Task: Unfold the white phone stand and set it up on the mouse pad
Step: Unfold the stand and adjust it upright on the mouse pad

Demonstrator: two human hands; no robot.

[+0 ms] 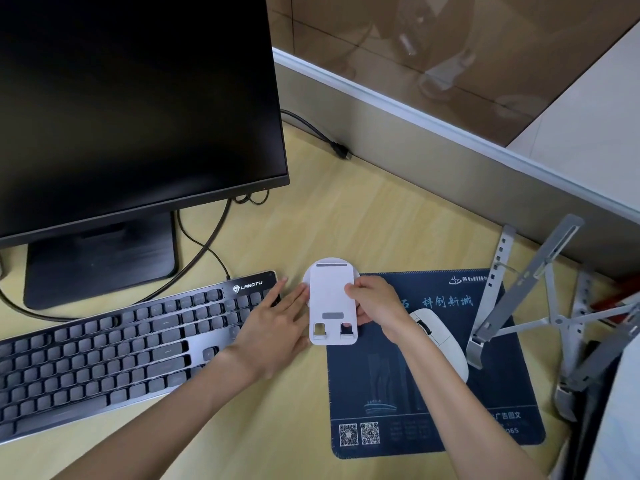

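The white phone stand (330, 299) has a flat rectangular plate with two small lips at its near end, over a round white base. It sits at the left edge of the dark blue mouse pad (408, 393), partly over the wooden desk. My left hand (277, 323) lies flat against the stand's left side with fingers stretched out. Gripping the plate's right edge is my right hand (375, 304), fingers curled around it. Whether the plate is raised off the base I cannot tell.
A grey keyboard (104, 344) lies to the left under my left forearm. A black monitor (131, 109) stands behind it. A white mouse (446, 341) rests on the pad by my right wrist. A silver laptop stand (540, 296) sits at the right, against the partition.
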